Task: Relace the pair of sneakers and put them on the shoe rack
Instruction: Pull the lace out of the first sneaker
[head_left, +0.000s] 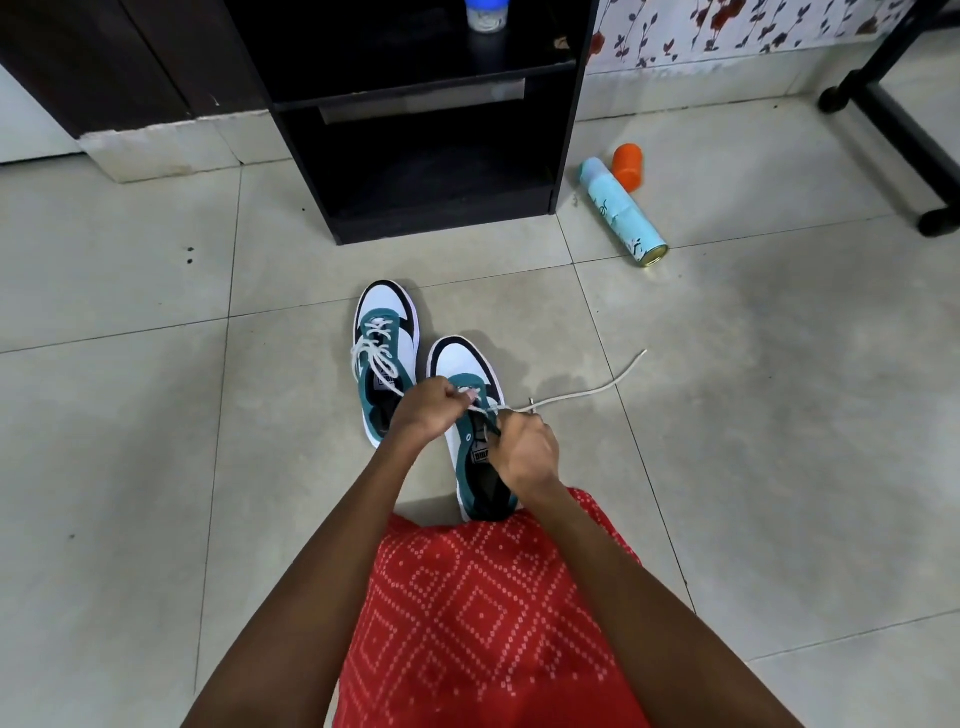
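Now we pinch the soft, limp lace (571, 397) near its tip with both hands (423, 410), left and right (524, 449), over the right sneaker (470, 410).

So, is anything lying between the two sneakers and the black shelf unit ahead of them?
Nothing visible does: only bare floor tiles lie between the sneakers and the black shelf unit. The spray can and orange cap lie off to the right, outside that path.

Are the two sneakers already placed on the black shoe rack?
No, the laced sneaker and the sneaker being laced both stand on the tiled floor in front of the shoe rack.
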